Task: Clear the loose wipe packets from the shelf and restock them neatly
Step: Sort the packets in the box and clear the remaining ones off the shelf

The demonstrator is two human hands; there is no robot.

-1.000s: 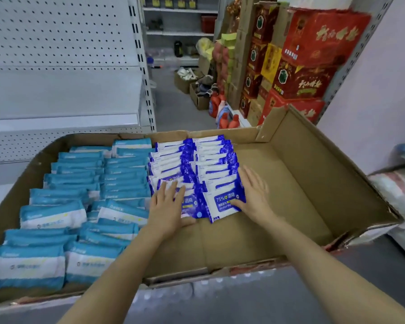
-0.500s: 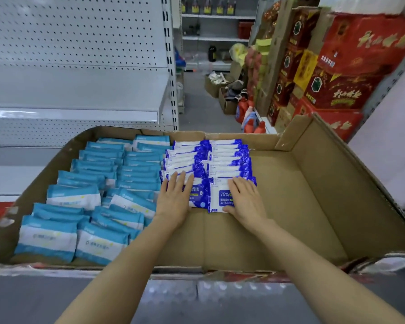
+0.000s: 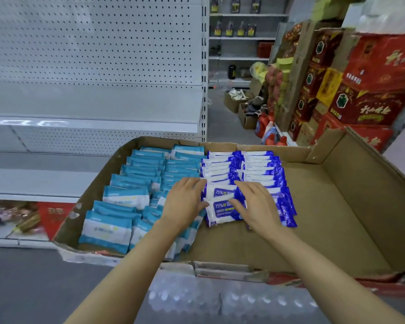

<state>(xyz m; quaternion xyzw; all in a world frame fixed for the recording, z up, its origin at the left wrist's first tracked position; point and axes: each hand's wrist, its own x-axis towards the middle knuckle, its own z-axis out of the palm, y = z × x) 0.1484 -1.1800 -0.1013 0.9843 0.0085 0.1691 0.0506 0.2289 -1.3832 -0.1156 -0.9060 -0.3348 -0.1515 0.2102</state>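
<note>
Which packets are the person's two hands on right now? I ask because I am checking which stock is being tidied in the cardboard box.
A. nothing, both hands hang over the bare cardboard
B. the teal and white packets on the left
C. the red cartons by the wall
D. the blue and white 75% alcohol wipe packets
D: the left hand and right hand both lie with straight fingers on the blue and white 75% alcohol wipe packets in the cardboard box.

Two bare forearms, no sleeves, left hand (image 3: 185,202), right hand (image 3: 260,206).

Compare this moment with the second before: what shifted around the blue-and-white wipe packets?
The right hand slid left from the right row's outer edge onto the front packets. The left hand moved to the left row's outer side. Neither takes a grip. The teal packets and cardboard box stayed put.
</note>
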